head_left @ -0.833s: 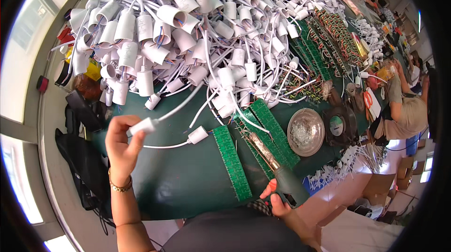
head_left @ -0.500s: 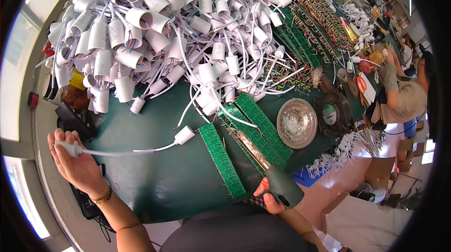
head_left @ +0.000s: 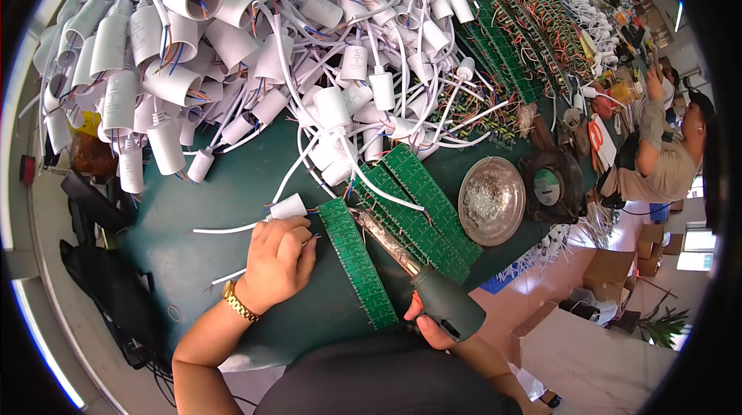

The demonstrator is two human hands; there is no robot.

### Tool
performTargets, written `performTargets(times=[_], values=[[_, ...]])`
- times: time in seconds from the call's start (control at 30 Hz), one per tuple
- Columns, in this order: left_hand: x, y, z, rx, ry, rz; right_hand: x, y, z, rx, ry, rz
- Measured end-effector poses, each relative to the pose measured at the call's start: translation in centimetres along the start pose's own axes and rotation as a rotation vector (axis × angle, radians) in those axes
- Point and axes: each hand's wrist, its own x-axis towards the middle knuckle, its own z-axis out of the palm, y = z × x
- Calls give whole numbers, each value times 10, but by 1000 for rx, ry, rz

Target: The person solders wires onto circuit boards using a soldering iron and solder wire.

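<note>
My left hand is closed in front of the near circuit board, fingertips pinched by its upper left edge; what they hold is hidden. Just beyond the knuckles lies a white lamp socket with its white cord running left. Another cord end shows beside my wrist. My right hand grips the dark green handle of a soldering iron. Its metal barrel slants up-left over the boards, the tip close to the top of the narrow green circuit board. More green boards lie to the right.
A large heap of white lamp sockets with cords covers the far side. Right of the boards are a bowl of clear bits and a black fan. Wired boards stand at back right; another person sits there.
My left hand has come from the far left, where it held a white socket, to the near board. The soldering iron has shifted slightly left, and the near lamp socket now lies slightly farther left.
</note>
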Motion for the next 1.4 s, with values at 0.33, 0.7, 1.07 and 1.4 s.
performTargets(times=[0.33, 0.7, 1.07, 1.4], values=[[11, -6, 9, 236, -54, -54, 27, -30, 3, -233, 24, -143], [19, -10, 3, 44, -74, -283, 17, -22, 6, -282, -83, 10], [17, 5, 9, 170, -205, -354, 22, -24, 10, 51, -103, 78], [11, 2, 16, 227, -120, -253, 19, -24, 8, -306, -173, -5]])
